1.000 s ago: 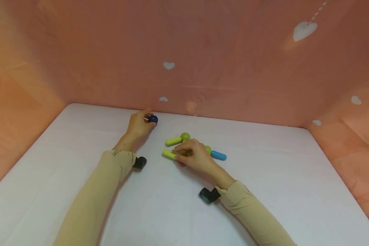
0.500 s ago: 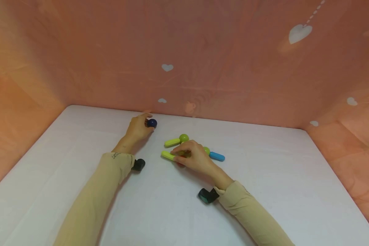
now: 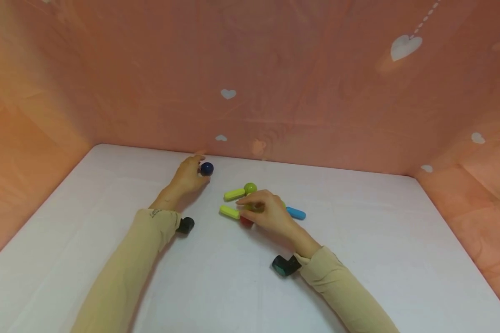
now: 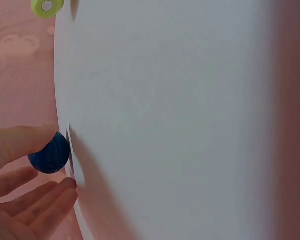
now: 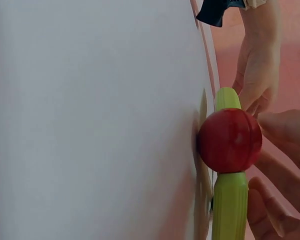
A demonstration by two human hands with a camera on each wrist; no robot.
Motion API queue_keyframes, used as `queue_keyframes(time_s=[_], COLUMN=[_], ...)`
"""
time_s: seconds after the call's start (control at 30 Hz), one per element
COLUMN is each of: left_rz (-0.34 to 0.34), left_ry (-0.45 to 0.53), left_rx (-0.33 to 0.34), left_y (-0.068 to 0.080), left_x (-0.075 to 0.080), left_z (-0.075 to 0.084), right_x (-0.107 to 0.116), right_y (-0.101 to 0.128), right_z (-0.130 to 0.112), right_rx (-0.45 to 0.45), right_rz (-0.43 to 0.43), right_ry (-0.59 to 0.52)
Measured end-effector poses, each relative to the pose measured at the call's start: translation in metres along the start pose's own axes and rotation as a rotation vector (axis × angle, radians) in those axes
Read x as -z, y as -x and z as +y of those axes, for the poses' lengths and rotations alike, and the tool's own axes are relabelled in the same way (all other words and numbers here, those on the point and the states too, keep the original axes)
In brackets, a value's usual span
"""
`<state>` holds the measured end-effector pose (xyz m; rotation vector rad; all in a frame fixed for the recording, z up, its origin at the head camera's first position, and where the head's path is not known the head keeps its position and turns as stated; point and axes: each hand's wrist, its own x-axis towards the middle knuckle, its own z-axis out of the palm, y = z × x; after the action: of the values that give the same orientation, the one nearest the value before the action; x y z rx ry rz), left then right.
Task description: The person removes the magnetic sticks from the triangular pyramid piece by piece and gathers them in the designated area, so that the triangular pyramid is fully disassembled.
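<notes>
At the back of the table, my left hand curves loosely around a dark blue ball, thumb and fingers parted. The left wrist view has the thumb overlapping the blue ball, with the other fingers spread below. My right hand is over a group of toy rods and balls, its thumb and fingertips apart. Under it lies a red ball with a yellow-green rod beside it. In the right wrist view, rods extend from both sides of the red ball, fingertips near it.
Beyond the right hand lies another yellow-green rod, its end at a green ball. A blue rod sticks out to the right of that hand. The white table ends at a pink cloth wall with heart prints.
Both hands have loosened: the left thumb and fingers have parted around the blue ball, and the right fingers have come off the yellow-green rod, so the red ball shows more.
</notes>
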<state>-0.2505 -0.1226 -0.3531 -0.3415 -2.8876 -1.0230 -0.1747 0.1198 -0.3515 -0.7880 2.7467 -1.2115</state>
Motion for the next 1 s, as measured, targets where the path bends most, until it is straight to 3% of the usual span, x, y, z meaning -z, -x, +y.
queue_keyframes(time_s=[0.2,0.47,0.8,1.0], left_rz=[-0.042,-0.026,0.055,-0.012], left_ry=[-0.017,-0.043,-0.001,-0.001], left_rx=[0.048,0.013,-0.113,-0.085], left_y=[0.007,0.018,0.033,0.039], left_x=[0.004,0.008,0.005,0.002], left_z=[0.002,0.006,0.02,0.028], right_x=[0.003,0.002,0.003,0.004], right_y=[0.0,-0.002,-0.009,-0.014], right_z=[0.001,0.004,0.012,0.015], right_rx=[-0.067,-0.088,-0.109,-0.127], right_rz=[0.036,0.059,0.113,0.146], right_ry=[-0.028,-0.038,-0.069,-0.068])
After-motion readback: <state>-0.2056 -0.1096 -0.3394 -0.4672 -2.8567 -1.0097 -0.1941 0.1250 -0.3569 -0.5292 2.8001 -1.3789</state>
